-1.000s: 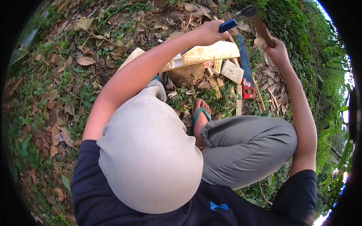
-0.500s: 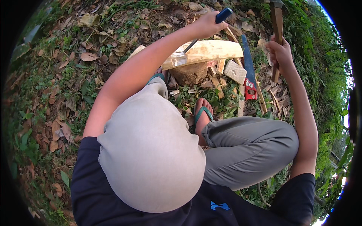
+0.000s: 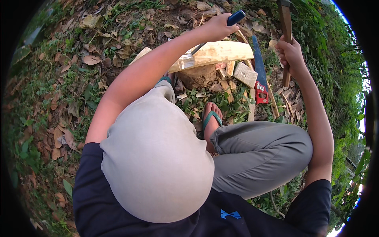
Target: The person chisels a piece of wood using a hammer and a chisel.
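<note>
Now my right hand (image 3: pixel 290 53) grips the hammer (image 3: pixel 286 23), swung clear of the chisel (image 3: pixel 236 18) my left hand (image 3: pixel 218 27) clasps over the beam's (image 3: pixel 225 52) far edge, probably readying a blow.

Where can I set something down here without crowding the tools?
The roomiest patch is the leafy ground bordered by the left forearm; no tools lie there. It's crowded around the stump: wooden beam and chisel above, square block and saw to its right.

This is outdoors, among fallen leaves (image 3: pixel 91 60) and undergrowth (image 3: pixel 337 75).
</note>
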`<action>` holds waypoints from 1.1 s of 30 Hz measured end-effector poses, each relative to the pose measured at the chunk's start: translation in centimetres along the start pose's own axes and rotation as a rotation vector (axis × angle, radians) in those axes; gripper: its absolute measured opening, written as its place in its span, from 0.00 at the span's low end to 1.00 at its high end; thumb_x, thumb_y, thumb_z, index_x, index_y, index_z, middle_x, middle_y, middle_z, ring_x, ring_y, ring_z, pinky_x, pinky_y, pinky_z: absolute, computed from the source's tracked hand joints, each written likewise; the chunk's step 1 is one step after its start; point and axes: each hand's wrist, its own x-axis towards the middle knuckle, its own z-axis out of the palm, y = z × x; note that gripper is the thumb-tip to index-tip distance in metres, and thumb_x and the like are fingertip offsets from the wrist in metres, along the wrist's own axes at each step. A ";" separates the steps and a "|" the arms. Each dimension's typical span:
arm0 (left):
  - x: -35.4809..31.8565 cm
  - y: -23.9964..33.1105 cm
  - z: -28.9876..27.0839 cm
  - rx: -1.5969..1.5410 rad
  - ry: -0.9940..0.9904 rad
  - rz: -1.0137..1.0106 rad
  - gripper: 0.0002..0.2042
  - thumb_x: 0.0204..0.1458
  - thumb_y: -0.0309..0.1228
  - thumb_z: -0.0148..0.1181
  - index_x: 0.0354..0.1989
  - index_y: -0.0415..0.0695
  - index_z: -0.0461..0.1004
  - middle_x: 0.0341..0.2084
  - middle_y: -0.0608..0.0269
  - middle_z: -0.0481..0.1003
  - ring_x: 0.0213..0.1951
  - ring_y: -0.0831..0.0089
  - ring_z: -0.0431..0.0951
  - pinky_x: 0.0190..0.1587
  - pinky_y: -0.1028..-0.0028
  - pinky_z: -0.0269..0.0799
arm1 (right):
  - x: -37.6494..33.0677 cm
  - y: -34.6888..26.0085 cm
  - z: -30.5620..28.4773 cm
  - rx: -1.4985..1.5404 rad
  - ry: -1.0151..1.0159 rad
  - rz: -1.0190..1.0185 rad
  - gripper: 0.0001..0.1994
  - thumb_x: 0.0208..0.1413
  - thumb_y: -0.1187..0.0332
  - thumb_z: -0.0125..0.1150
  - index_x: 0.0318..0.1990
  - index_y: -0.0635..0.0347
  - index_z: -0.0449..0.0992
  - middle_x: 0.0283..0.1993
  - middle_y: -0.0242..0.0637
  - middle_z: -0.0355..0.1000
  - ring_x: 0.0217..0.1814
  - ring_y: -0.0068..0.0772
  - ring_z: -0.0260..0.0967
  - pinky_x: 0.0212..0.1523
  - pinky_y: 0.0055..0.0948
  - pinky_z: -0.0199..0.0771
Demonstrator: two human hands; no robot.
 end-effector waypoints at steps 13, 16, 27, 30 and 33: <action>0.2 0.1 0.4 0.121 -0.030 -0.033 0.19 0.62 0.46 0.61 0.47 0.41 0.70 0.25 0.63 0.71 0.28 0.71 0.74 0.33 0.65 0.70 | 0.7 1.6 0.0 -0.314 -0.009 -0.065 0.08 0.50 0.72 0.59 0.39 0.59 0.72 0.22 0.27 0.66 0.16 0.18 0.59 0.15 0.26 0.59; 0.1 0.2 0.8 0.134 -0.024 -0.007 0.20 0.62 0.46 0.61 0.48 0.40 0.70 0.26 0.62 0.72 0.29 0.69 0.75 0.33 0.64 0.71 | 0.3 1.4 -0.1 -0.354 0.002 -0.064 0.08 0.50 0.72 0.59 0.38 0.60 0.72 0.22 0.28 0.66 0.16 0.18 0.59 0.15 0.26 0.59; 0.8 -0.1 0.8 0.098 -0.129 -0.008 0.18 0.62 0.44 0.61 0.46 0.41 0.70 0.23 0.66 0.68 0.23 0.74 0.72 0.26 0.68 0.70 | -0.1 1.2 -0.1 -0.197 0.018 -0.016 0.05 0.50 0.72 0.59 0.34 0.59 0.71 0.21 0.29 0.65 0.13 0.21 0.59 0.13 0.28 0.58; 1.0 -0.3 0.9 0.090 -0.150 -0.041 0.16 0.62 0.44 0.61 0.42 0.43 0.68 0.22 0.67 0.67 0.21 0.75 0.70 0.25 0.69 0.68 | 0.1 2.4 0.7 -0.300 -0.101 0.004 0.05 0.50 0.73 0.58 0.34 0.58 0.70 0.20 0.28 0.65 0.12 0.20 0.57 0.12 0.27 0.57; 0.7 -0.3 1.4 0.059 -0.131 -0.055 0.16 0.62 0.43 0.61 0.38 0.43 0.67 0.20 0.68 0.66 0.20 0.76 0.69 0.25 0.69 0.68 | -0.5 1.7 0.1 -0.183 -0.040 0.056 0.05 0.51 0.74 0.58 0.35 0.58 0.69 0.20 0.28 0.64 0.12 0.19 0.57 0.12 0.25 0.55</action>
